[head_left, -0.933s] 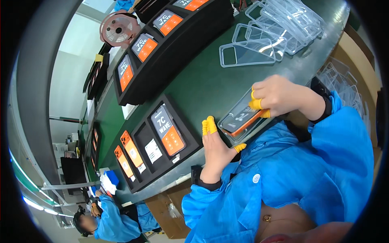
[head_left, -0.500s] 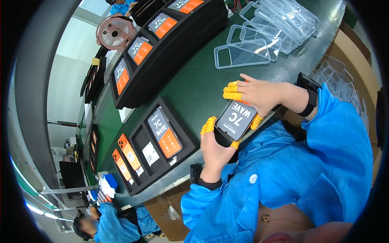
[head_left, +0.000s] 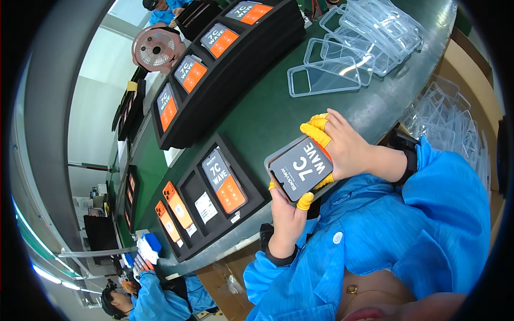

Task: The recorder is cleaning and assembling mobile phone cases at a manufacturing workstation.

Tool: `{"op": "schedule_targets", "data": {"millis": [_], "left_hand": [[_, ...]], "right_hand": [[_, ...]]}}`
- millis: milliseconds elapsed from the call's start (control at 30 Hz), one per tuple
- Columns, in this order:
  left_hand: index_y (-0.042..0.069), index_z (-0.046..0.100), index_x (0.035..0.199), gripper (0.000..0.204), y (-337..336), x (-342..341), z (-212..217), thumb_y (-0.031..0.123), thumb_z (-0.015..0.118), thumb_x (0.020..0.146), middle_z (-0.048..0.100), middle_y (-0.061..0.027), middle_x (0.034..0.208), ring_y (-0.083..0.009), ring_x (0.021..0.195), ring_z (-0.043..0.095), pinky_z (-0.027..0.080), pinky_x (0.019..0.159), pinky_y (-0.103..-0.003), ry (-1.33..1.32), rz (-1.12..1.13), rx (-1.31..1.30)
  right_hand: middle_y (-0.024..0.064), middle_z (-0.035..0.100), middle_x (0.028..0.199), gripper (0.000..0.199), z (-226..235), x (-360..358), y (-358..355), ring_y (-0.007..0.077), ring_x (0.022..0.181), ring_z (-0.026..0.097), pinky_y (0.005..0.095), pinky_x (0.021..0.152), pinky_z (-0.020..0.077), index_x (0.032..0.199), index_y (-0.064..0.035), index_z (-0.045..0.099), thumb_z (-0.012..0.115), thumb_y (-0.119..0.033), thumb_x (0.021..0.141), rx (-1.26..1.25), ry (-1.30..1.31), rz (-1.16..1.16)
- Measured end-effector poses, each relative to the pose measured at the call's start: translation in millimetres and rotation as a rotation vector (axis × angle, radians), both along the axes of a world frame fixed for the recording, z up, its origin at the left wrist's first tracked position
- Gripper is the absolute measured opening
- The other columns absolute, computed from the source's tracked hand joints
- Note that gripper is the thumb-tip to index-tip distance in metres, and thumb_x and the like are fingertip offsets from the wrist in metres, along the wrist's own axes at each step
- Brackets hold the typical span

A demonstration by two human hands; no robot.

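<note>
The long green bench (head_left: pixel 267 115) runs away under black trays (head_left: pixel 225 59) of orange-and-black phones, with a pile of clear cases (head_left: pixel 369 37) at its far end and a pink fan (head_left: pixel 155 48) beyond. Nearer, another black tray (head_left: pixel 214 195) sits by the edge. The phone (head_left: pixel 300 168) has come up off the bench since a moment ago and been turned screen-up — it looks cased now and under inspection. The right hand (head_left: pixel 348 147) grips its top edge, yellow finger cots showing; the left hand (head_left: pixel 286 216) clasps it from below, in front of the blue coat.
</note>
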State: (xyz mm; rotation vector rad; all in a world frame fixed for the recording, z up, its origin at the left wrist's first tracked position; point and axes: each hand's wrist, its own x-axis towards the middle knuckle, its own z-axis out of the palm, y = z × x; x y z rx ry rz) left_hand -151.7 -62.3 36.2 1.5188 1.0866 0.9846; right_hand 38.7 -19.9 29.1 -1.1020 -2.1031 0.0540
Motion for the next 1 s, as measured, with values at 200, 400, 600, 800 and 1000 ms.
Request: {"op": "schedule_targets", "data": {"millis": [200,400,600,800,1000], "left_hand": [[-0.004,0.041,0.100,0.039,1.7,5.8,9.0,0.020,0.061,0.077,0.059,-0.0133,0.084,-0.0187,0.078,0.058,0.044,0.070,-0.028,0.203,0.123,0.199],[-0.005,0.047,0.093,0.027,3.2,5.3,7.4,0.006,0.062,0.074,0.060,-0.0105,0.078,-0.0085,0.075,0.054,0.042,0.065,-0.022,0.042,0.191,0.234],[-0.004,0.050,0.089,0.022,11.0,6.7,4.8,0.005,0.061,0.073,0.060,-0.0102,0.076,-0.0091,0.071,0.054,0.042,0.065,-0.022,0.099,0.241,0.354],[-0.003,0.052,0.089,0.026,22.0,-1.8,13.9,0.011,0.065,0.073,0.060,-0.0089,0.071,-0.0090,0.065,0.052,0.042,0.060,-0.023,0.090,0.134,0.186],[-0.002,0.053,0.089,0.024,31.2,-9.4,3.9,0.010,0.064,0.073,0.060,-0.0088,0.077,-0.0081,0.074,0.054,0.043,0.065,-0.022,0.139,0.252,0.185]], "right_hand": [[0.0193,0.045,0.100,0.087,0.7,-1.4,-6.1,0.0343,0.096,0.043,0.0456,0.090,0.0288,0.111,0.0046,0.041,0.073,-0.045,0.048,0.055,0.070,-0.062],[0.0148,0.052,0.090,0.071,17.6,8.4,7.3,0.0288,0.085,0.051,0.0348,0.075,0.0412,0.102,0.0016,0.050,0.071,-0.045,0.053,-0.221,0.142,0.086],[0.0109,0.056,0.078,0.053,15.8,6.4,8.0,0.0257,0.078,0.054,0.0339,0.069,0.0438,0.089,-0.0013,0.057,0.073,-0.037,0.053,-0.244,0.144,0.063],[0.0092,0.056,0.071,0.040,16.2,9.0,5.9,0.0254,0.069,0.055,0.0335,0.062,0.0453,0.078,-0.0010,0.058,0.073,-0.030,0.054,-0.211,0.145,0.066],[0.0083,0.057,0.071,0.033,19.7,-4.1,2.9,0.0242,0.068,0.056,0.0330,0.059,0.0461,0.073,-0.0010,0.060,0.072,-0.025,0.055,-0.145,0.058,-0.074]]}}
